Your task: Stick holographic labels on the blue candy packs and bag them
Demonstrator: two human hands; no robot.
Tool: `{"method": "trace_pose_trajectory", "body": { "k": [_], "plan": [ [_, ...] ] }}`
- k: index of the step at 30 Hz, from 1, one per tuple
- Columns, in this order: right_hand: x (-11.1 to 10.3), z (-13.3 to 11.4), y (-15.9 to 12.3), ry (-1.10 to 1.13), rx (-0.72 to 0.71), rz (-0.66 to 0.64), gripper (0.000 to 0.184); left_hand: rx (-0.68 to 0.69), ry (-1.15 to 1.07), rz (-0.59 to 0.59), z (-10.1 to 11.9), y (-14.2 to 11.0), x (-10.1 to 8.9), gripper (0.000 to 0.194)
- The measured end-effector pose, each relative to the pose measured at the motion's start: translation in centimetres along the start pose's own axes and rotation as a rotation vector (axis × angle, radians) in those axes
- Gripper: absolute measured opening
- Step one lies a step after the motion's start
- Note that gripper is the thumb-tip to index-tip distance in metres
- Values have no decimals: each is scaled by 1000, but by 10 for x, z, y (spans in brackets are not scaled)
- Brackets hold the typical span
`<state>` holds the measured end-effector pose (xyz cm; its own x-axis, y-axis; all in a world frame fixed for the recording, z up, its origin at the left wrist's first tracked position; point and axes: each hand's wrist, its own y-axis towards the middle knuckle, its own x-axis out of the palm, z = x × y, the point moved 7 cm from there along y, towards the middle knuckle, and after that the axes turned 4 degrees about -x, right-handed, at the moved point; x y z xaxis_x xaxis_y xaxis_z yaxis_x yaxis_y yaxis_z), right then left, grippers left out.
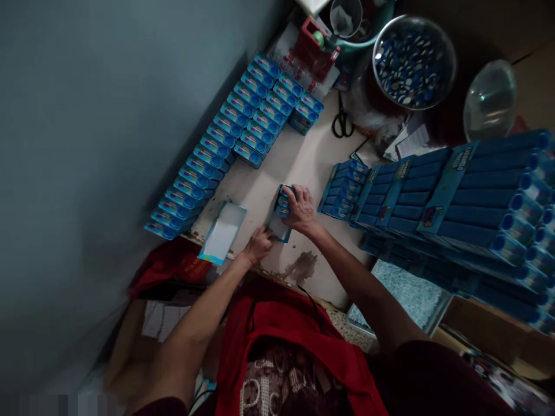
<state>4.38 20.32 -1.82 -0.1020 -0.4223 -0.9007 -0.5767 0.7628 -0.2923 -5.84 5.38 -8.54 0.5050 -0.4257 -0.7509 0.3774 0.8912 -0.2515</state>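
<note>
Right hand: fingers curled around blue packs at far end of open box on the table. Left hand: fingers bunched at the box's near-left edge; can't tell if pinching.

"What's the big bowl made of?"
"Shiny metal."
"Right of it?"
"A tub in clear, glossy plastic."
"And below-left?"
"Smooth tabletop, rough at one worn patch; a paperboard carton; lower, a matt cloth apron."
</note>
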Motion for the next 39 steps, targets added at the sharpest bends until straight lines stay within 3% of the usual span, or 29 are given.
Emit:
{"method": "trace_pose_trajectory", "body": {
  "k": [3,7,11,14,18,23,29,32,34,36,39],
  "plan": [
    [-24,5,20,22,-43,66,114,-10,11,38,9,0,-2,17],
    [-58,-7,91,110,-115,311,104,-69,12,160,2,-8,-21,38],
    [-45,-48,166,21,-85,317,103,-187,18,371,-30,-25,-57,32],
    [-24,-74,188,-61,-55,277,102,-235,37,506,-49,-36,-77,30],
    [-6,-83,181,-37,-24,257,94,-242,-8,545,-46,-40,-78,26],
    [-12,-81,167,17,-24,305,77,-192,-90,460,-16,-38,-58,21],
    [-10,-70,188,-54,98,233,93,-161,-73,334,-6,-35,-39,29],
    [-5,-69,199,-81,91,204,97,-223,-112,320,-8,-28,-36,25],
    [-15,-74,196,-76,52,212,95,-309,-174,319,-10,-25,-32,24],
    [-37,-83,174,-74,5,208,92,-427,-278,340,-14,-30,-28,25],
    [-80,-101,100,-65,-91,187,96,-677,-553,432,-28,-53,-18,22]
  ]
}}
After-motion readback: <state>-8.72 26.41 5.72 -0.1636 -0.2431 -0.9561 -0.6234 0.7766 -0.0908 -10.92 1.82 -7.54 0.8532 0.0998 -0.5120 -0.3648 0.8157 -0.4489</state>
